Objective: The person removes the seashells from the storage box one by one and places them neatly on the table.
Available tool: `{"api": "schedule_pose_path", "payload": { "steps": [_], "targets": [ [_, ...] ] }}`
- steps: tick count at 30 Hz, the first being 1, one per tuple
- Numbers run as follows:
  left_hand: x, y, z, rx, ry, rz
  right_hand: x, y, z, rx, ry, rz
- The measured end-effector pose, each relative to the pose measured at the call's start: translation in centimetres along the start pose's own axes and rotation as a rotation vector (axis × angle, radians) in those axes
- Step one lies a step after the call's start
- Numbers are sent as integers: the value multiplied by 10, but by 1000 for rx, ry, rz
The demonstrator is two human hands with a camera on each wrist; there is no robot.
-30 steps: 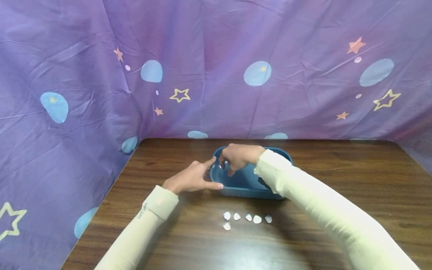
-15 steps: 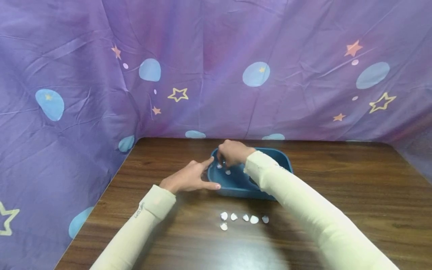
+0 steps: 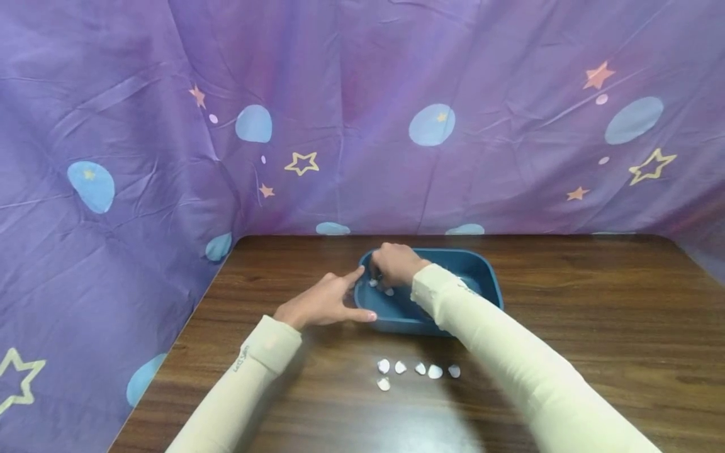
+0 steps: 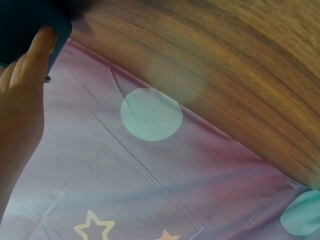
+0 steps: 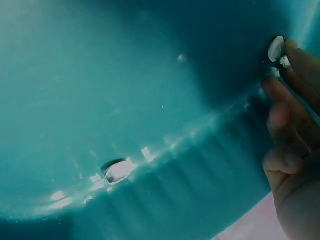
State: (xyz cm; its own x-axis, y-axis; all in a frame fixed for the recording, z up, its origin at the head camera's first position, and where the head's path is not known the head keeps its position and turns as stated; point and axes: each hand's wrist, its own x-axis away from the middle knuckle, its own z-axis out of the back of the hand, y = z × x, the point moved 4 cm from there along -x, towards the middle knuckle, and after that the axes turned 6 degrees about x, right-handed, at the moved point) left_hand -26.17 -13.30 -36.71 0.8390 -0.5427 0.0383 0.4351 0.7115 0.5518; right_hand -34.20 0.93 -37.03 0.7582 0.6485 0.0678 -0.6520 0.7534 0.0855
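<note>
A blue plastic tub (image 3: 396,326) stands on the wooden table. My left hand (image 3: 323,301) is at its left end, thumb and index finger spread wide and straight against the rim. In the left wrist view, its fingers (image 4: 37,55) lie along the tub's dark outer wall. My right hand (image 3: 394,263) reaches down inside the tub's left part. Its fingertips pinch a small white seashell (image 5: 285,62), partly hidden by the fingers. Another shell (image 5: 276,48) lies right at those fingertips. Below the hand, a white shell (image 3: 389,292) rests on the tub floor.
Several white seashells (image 3: 435,372) lie on the table in front of the tub, most in a row, one below its left end. Another shell (image 5: 119,171) lies by the tub's inner wall. A purple patterned curtain (image 3: 374,176) hangs behind the table.
My right hand has lowered deeper into the tub, and shells on the tub floor have come into sight beneath it. The left hand stays at the rim.
</note>
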Motion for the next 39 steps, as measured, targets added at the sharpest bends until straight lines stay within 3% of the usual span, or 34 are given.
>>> {"api": "schedule_pose_path", "payload": {
  "steps": [10,19,31,39],
  "targets": [
    [2,2,1,13,7,-2,-3,-4,-3,-74,28,14],
    [1,1,0,6,7,-6,-4,-6,-2,-45,41,30],
    [-1,4,3,-16,12,-7,0,-2,14,-128,-73,86],
    [2,2,0,3,-10,-14,12,-15,26,-129,-131,192]
  ]
}}
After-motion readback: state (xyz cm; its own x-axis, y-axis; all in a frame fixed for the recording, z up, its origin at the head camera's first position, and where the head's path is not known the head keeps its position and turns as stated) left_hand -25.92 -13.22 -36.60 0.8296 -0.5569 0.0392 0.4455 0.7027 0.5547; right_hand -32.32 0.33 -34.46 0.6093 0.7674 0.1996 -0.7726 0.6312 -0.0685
